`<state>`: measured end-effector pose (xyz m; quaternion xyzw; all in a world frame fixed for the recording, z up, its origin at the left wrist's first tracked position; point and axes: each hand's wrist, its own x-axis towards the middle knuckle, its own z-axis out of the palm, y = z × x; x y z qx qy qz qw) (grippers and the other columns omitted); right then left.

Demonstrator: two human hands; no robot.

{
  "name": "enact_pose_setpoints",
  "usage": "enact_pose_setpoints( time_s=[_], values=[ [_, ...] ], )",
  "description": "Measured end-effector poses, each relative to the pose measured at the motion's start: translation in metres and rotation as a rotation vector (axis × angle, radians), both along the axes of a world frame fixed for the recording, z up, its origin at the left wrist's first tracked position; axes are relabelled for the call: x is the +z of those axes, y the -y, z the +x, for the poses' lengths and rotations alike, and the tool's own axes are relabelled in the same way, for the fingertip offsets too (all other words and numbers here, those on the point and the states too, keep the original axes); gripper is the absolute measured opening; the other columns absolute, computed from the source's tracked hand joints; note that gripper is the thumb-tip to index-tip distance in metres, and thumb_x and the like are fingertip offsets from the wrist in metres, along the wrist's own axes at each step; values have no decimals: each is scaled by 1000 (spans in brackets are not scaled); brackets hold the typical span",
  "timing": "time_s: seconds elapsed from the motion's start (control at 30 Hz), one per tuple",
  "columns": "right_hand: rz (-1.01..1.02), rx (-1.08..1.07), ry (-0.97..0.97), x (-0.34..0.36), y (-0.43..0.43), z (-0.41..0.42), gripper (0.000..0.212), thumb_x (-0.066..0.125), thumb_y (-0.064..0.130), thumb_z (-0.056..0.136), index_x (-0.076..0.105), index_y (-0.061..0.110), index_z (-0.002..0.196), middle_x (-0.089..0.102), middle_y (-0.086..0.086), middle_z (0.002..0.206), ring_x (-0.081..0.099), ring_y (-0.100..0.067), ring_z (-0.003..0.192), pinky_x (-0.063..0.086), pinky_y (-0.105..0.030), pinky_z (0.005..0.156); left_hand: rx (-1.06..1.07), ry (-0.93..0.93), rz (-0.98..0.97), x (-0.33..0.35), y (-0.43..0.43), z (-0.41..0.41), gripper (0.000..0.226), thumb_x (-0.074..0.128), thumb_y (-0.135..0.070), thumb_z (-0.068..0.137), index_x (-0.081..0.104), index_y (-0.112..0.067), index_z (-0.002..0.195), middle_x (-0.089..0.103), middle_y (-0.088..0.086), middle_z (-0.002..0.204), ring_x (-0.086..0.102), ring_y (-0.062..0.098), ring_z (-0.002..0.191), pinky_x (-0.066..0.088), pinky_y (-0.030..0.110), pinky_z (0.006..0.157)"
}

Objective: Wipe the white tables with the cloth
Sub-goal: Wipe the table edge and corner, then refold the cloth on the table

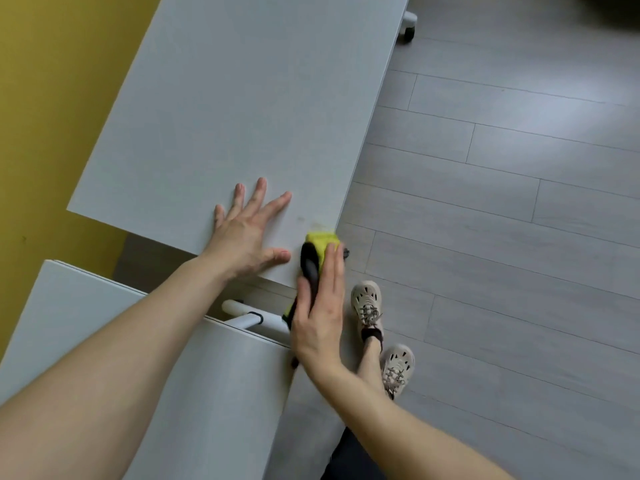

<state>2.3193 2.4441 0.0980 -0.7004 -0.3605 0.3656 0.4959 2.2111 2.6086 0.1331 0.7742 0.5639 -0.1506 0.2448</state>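
1. While the left grip (244, 233) lies flat on the farther white surface (242, 98), its fingers and thumb are straight and spread wide, and it holds nothing.
2. The right grip (320, 306) is laid palm-down over the cloth (322, 242). Its fingers are straight and pressed together, and the thumb lies along the cloth's black part. It presses the cloth and does not pinch it.
3. The cloth is yellow-green with a black part. It sits under the right grip's fingers and shows just past its fingertips, at the near right corner of the farther white surface. A small green piece shows below the surface edge, on the thumb side of the right grip.
4. The left grip is just to the left of the right grip. Its thumb tip is near the cloth's black part, with a gap showing between them.
5. Faint brownish marks (317, 224) lie on the farther white surface just ahead of the right grip's fingertips, beside the cloth.
6. The nearer white surface (86, 303) lies beneath both forearms, behind the wrists. A gap separates the two surfaces, and a white tubular frame (242, 313) shows in it to the left of the right grip.
7. A grey plank floor (502, 237) extends to the right of the right grip, and two light shoes (367, 303) stand just right of its wrist. A yellow wall (45, 98) lies far to the left of the left grip.
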Motion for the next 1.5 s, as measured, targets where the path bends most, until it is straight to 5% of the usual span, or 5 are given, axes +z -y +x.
enact_pose_setpoints(
  time_s=[0.57, 0.87, 1.1, 1.27, 1.5],
  values=[
    [-229, 292, 207, 14, -86, 90, 74, 56, 21, 111, 18, 28, 174, 18, 2, 181, 24, -18, 163, 27, -32, 128, 12, -22, -29, -8, 3, 2, 111, 80, -59, 89, 1, -59, 167, -25, -13, 179, -24, 28, 166, -3, 68, 131],
    [-507, 591, 200, 123, -88, 173, 32, 75, 34, 100, 60, 26, 128, 70, 12, 107, 69, 1, 88, 53, -23, 76, 23, -62, -53, -1, -1, 11, 114, 78, -69, 85, 0, -56, 168, -22, -6, 180, -18, 33, 167, 4, 66, 132],
    [-356, 775, 113, 195, -163, 194, 17, 67, 29, 105, 72, 35, 120, 76, 8, 106, 73, -15, 105, 61, -43, 96, 731, 1217, -526, 77, 5, 53, 72, 95, -34, 80, 65, -35, 146, 70, -11, 144, 54, 9, 147, 43, 37, 122],
    [-390, 806, -90, 208, -192, 183, 39, 75, 44, 87, 71, 24, 121, 80, -3, 111, 76, -23, 111, 60, -44, 100, 936, 1186, -203, 104, -8, 65, 26, 86, -18, 92, 78, -17, 118, 82, 1, 111, 75, 23, 115, 61, 34, 102],
    [-211, 1113, 463, 195, -269, 138, 12, 73, 38, 103, 78, 28, 108, 76, 9, 94, 69, -13, 90, 55, -35, 81, 925, 980, 96, 120, -31, 24, 29, 94, -32, 85, 73, -25, 105, 75, -8, 98, 69, 9, 95, 60, 26, 79]
  ],
)
